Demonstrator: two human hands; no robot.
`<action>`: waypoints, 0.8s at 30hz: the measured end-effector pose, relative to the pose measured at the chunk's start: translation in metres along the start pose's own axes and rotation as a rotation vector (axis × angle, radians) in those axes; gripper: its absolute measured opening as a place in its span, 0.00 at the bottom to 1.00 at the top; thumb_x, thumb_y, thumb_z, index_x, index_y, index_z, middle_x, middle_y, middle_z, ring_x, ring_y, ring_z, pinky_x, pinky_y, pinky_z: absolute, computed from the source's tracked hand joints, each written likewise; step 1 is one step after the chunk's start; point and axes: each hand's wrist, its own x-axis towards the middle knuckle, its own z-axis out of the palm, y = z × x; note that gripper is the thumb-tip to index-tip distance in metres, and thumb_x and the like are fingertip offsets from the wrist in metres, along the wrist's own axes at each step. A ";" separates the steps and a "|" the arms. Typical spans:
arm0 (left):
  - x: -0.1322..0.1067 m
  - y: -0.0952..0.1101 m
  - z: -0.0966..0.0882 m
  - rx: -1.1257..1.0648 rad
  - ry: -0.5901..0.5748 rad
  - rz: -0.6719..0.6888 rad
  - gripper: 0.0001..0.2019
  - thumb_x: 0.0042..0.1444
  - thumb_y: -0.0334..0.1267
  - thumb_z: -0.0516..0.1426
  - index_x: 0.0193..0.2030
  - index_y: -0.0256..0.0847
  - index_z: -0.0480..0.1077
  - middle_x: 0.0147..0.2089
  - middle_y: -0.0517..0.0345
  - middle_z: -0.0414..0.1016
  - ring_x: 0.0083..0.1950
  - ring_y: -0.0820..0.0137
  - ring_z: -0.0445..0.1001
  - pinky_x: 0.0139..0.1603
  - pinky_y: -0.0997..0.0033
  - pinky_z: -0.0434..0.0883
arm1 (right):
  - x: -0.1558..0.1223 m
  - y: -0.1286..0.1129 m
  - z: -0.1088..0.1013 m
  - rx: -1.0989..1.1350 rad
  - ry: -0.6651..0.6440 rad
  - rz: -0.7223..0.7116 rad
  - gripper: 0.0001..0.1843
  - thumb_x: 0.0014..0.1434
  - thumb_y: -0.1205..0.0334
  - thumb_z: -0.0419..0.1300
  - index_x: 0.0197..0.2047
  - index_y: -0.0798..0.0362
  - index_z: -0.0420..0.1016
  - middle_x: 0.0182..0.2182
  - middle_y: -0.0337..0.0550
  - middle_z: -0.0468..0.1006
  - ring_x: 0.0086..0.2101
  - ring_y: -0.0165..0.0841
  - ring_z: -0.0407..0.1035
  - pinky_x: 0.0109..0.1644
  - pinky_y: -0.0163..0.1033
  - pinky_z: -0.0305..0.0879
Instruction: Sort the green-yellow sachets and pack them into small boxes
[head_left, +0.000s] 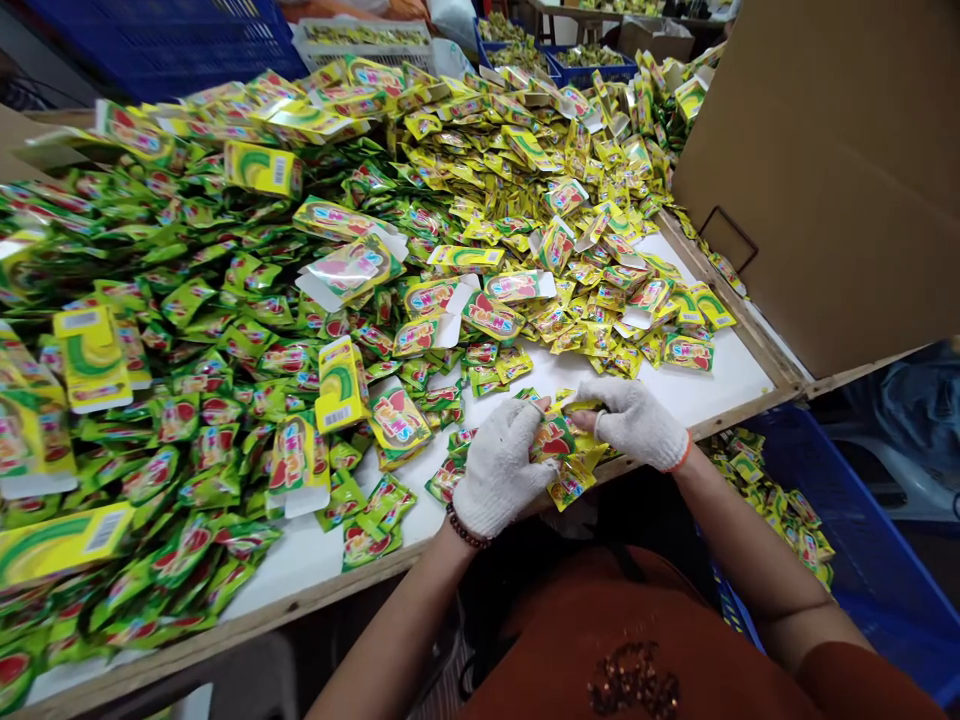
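Both my hands wear white knit gloves and meet at the near edge of a white table (720,385). My left hand (501,465) is closed round a bunch of small green and yellow candy sachets (564,462). My right hand (632,420) pinches the same bunch from the other side. A few of the sachets hang below the hands over the table's edge. Loose sachets (491,368) lie on the table just beyond my fingers.
A huge heap of sachets (187,390) and small yellow cartons (339,385) covers the table to the left and back. A brown cardboard sheet (825,170) leans at the right. A blue crate (862,540) with sachets stands below right. More crates stand behind.
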 end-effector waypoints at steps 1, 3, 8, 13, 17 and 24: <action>0.000 -0.001 0.001 0.007 -0.011 0.026 0.29 0.44 0.32 0.60 0.56 0.33 0.67 0.46 0.45 0.73 0.48 0.56 0.74 0.49 0.57 0.75 | 0.000 -0.001 0.000 -0.039 -0.015 -0.025 0.06 0.59 0.63 0.59 0.32 0.55 0.74 0.27 0.37 0.72 0.31 0.29 0.65 0.36 0.34 0.58; 0.000 -0.004 0.001 0.031 -0.020 0.042 0.30 0.44 0.32 0.60 0.58 0.34 0.66 0.46 0.45 0.74 0.47 0.56 0.74 0.48 0.57 0.75 | 0.001 -0.001 0.000 -0.050 -0.037 -0.034 0.05 0.58 0.64 0.60 0.30 0.54 0.73 0.25 0.35 0.69 0.30 0.29 0.63 0.35 0.33 0.57; 0.001 -0.006 -0.008 0.099 -0.016 -0.009 0.31 0.47 0.33 0.60 0.62 0.37 0.64 0.48 0.46 0.74 0.49 0.56 0.74 0.49 0.58 0.74 | -0.001 0.003 0.002 0.166 0.033 0.122 0.06 0.57 0.61 0.61 0.33 0.54 0.71 0.25 0.34 0.70 0.27 0.28 0.62 0.31 0.33 0.57; 0.004 0.000 -0.004 0.125 0.003 0.036 0.32 0.45 0.32 0.61 0.60 0.36 0.65 0.47 0.44 0.74 0.48 0.55 0.74 0.48 0.55 0.74 | -0.004 0.003 0.016 0.029 0.157 -0.018 0.09 0.54 0.69 0.57 0.22 0.53 0.68 0.23 0.36 0.68 0.28 0.29 0.63 0.35 0.34 0.59; 0.004 0.001 0.000 0.142 0.019 -0.061 0.31 0.47 0.33 0.62 0.61 0.34 0.65 0.48 0.42 0.74 0.49 0.52 0.74 0.49 0.53 0.74 | -0.010 -0.004 0.021 0.149 0.092 0.046 0.11 0.60 0.63 0.55 0.38 0.54 0.79 0.30 0.39 0.77 0.28 0.30 0.66 0.35 0.35 0.63; 0.007 0.014 0.001 -0.135 0.048 -0.245 0.26 0.55 0.40 0.61 0.61 0.36 0.66 0.50 0.44 0.74 0.53 0.56 0.73 0.55 0.52 0.72 | -0.010 -0.002 0.026 0.195 -0.020 0.099 0.09 0.60 0.63 0.56 0.30 0.54 0.76 0.18 0.33 0.67 0.22 0.27 0.63 0.28 0.31 0.60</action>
